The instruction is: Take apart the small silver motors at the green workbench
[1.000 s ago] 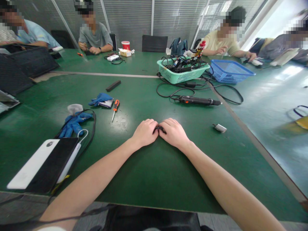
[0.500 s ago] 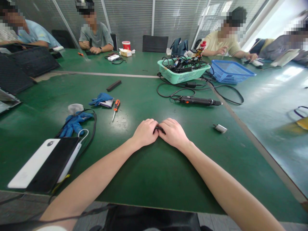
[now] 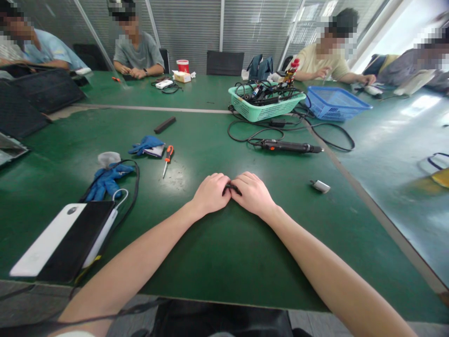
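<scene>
My left hand (image 3: pixel 213 193) and my right hand (image 3: pixel 252 193) meet at the middle of the green table (image 3: pixel 224 252), thumbs close together. Both are closed around a small black piece (image 3: pixel 231 186), of which only a short stretch shows between them; its kind is hidden by the fingers. To the left of my hands lies a screwdriver (image 3: pixel 169 155) with an orange and black handle. A small silver metal part (image 3: pixel 320 186) rests to the right. Beyond my right hand lies a black electric screwdriver (image 3: pixel 291 146) with its cord.
A green basket (image 3: pixel 259 112) of cables and tools stands beside a blue basket (image 3: pixel 336 105). Blue gloves (image 3: pixel 108 180), a dark bar (image 3: pixel 164 125) and a white-and-black device (image 3: pixel 63 238) with cables lie on the left. Several people sit around the table.
My hands keep almost the same place and grip on the black piece. The view has shifted very slightly. Across the table, a person's hand at the left has lowered.
</scene>
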